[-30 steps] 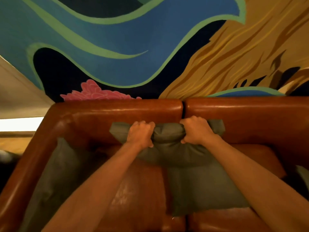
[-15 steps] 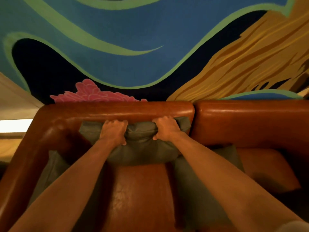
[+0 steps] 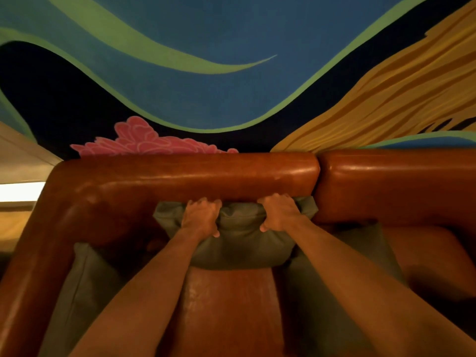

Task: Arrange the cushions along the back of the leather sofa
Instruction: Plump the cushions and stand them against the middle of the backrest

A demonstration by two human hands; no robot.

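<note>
A grey-green cushion [image 3: 240, 243] stands against the backrest of the brown leather sofa [image 3: 185, 176], its top edge just under the rolled top. My left hand [image 3: 202, 217] grips the top edge left of centre, and my right hand [image 3: 279, 213] grips it right of centre. A second grey-green cushion [image 3: 85, 287] leans against the left armrest. A third cushion [image 3: 360, 256] lies on the seat to the right, partly hidden by my right forearm.
A painted mural wall [image 3: 231, 86] rises right behind the sofa. The backrest has a seam [image 3: 318, 173] between two sections. Bare leather seat [image 3: 226, 305] shows between my forearms. A lit floor strip [image 3: 20, 191] lies beyond the left armrest.
Both hands carried the cushion left and back, from the seam between the two backrest sections to the left section, tucking it up under the backrest's top roll.
</note>
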